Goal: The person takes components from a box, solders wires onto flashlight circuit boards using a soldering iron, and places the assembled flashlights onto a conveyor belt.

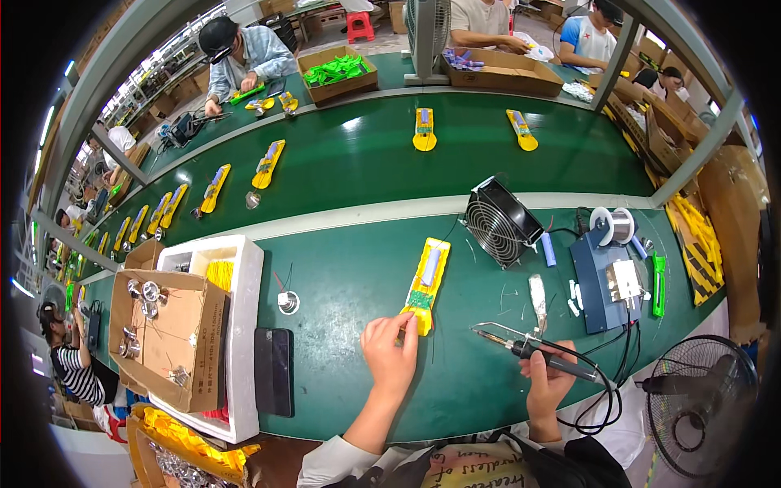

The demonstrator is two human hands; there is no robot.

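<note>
My left hand (390,350) pinches the near end of a yellow plastic casing (437,249) lying on the green bench. Inside the casing sit a lilac cylindrical battery (430,267) and a small green circuit board (421,299), with thin wires running off the side. A soldering iron (574,366) is gripped in my right hand (548,384), its tip with a thin metal guide pointing left, apart from the casing. Left of the casing, a round silver lamp cup (288,302) with wires rests on the bench.
A black fan (503,224), a blue soldering station (592,281) and a solder spool (612,227) stand at right. A phone (274,372) lies beside a white foam box (250,285) and a cardboard box (183,325) of lamp cups. Beyond runs a green conveyor (350,154) carrying several yellow casings; people work behind it.
</note>
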